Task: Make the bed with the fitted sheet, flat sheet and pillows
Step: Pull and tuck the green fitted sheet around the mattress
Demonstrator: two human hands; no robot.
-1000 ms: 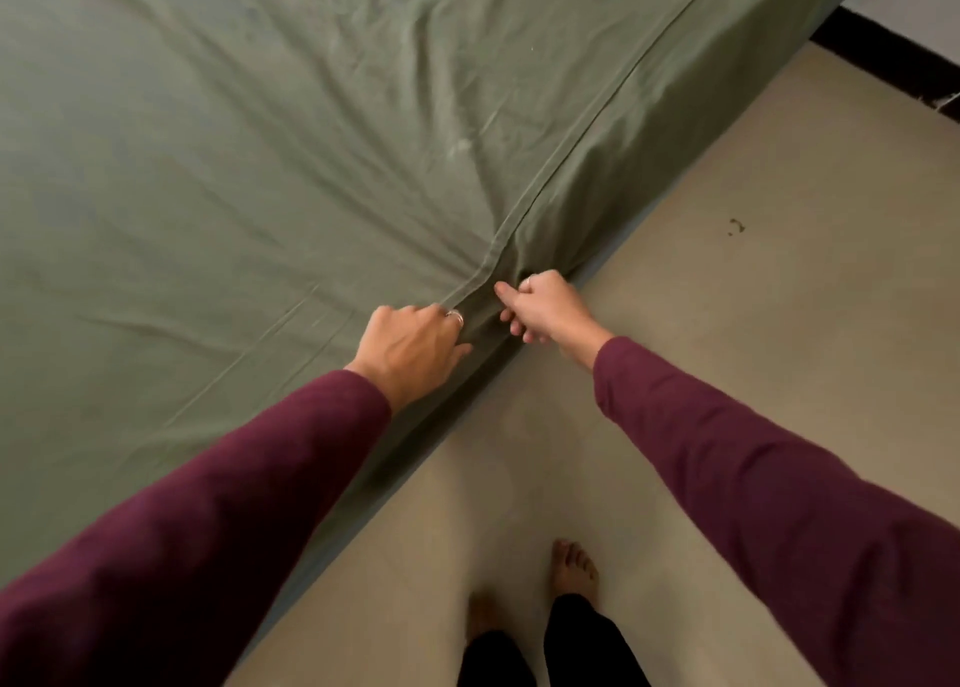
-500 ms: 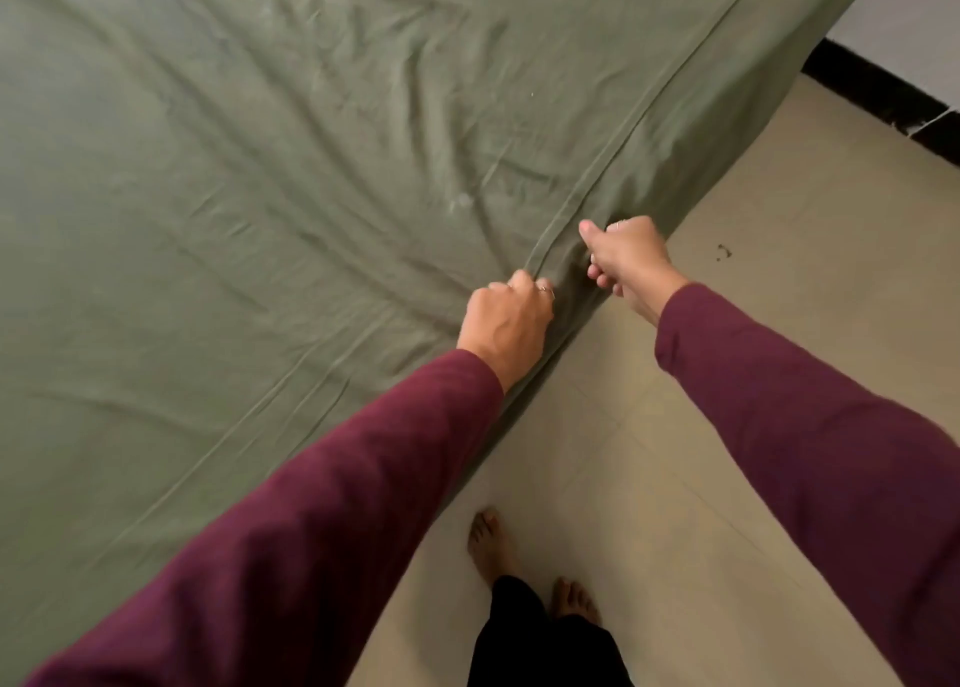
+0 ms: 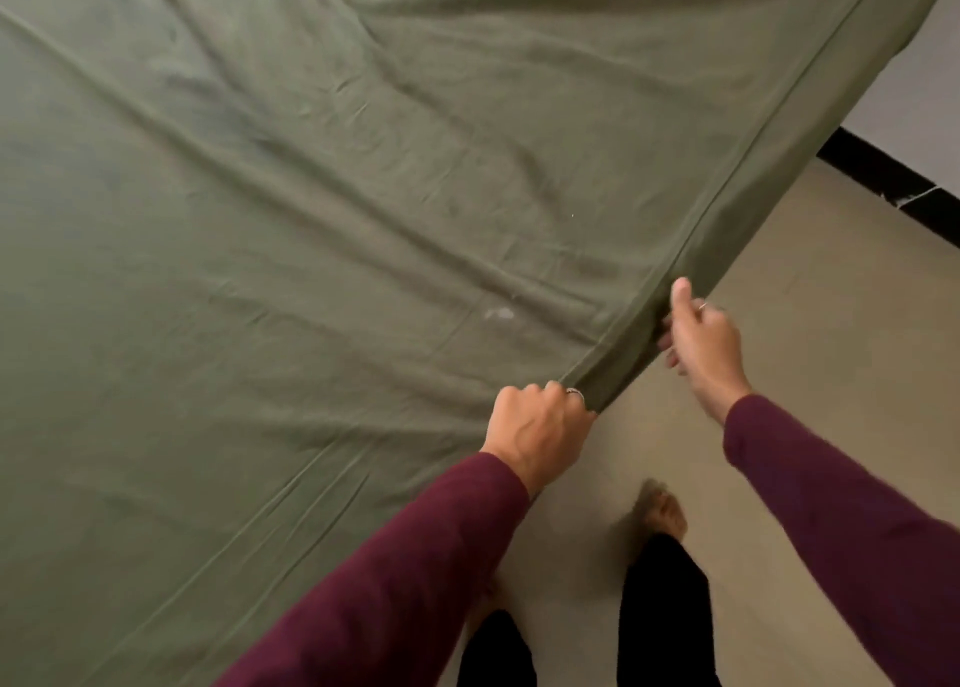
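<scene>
We noted the bed (image 3: 810,177) covered by a wrinkled olive-green sheet (image 3: 311,270), its hemmed edge draped over the side toward the beige floor (image 3: 831,374).

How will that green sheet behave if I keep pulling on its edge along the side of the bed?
The green sheet is probably floppy: long wrinkles fan out from where the left hand grips its hem. It likely drags rather than lifts as one piece, since the far part lies rumpled. It looks thin and light, bunching easily where the right hand pinches it.
</scene>
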